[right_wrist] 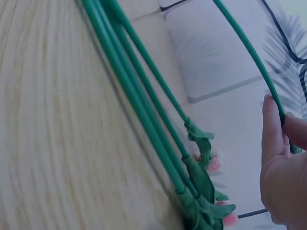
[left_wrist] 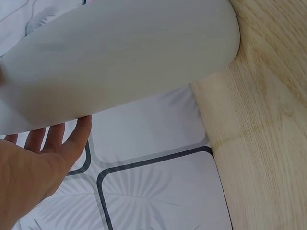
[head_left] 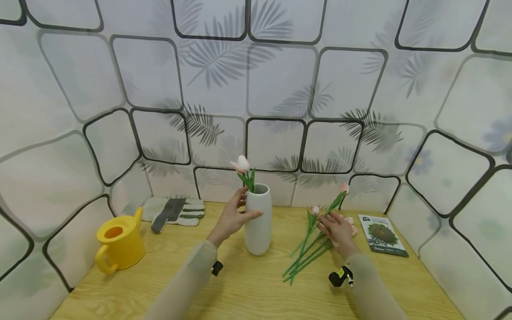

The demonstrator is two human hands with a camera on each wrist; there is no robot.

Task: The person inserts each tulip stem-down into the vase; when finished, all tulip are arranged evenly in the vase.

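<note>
A tall white vase (head_left: pixel 258 226) stands upright on the table, with one pink-and-white tulip (head_left: pixel 241 164) in its mouth. My left hand (head_left: pixel 232 218) holds the vase near the top, thumb across the front and fingers around the back; the left wrist view shows those fingers (left_wrist: pixel 76 136) against its side. On the right, my right hand (head_left: pixel 339 233) pinches the green stem of a tulip (right_wrist: pixel 249 50) between thumb and fingers, raised off the table. Several more tulips (right_wrist: pixel 144 110) lie bunched on the wood beneath, their pink heads partly hidden by the hand in the head view.
A yellow watering can (head_left: pixel 122 244) stands at the left. Behind it lie grey-and-white gloves (head_left: pixel 176 212) by the wall. A seed packet with a sunflower picture (head_left: pixel 382 235) lies at the right. Patterned fabric walls (head_left: pixel 216 142) border the wooden table (head_left: pixel 240 293).
</note>
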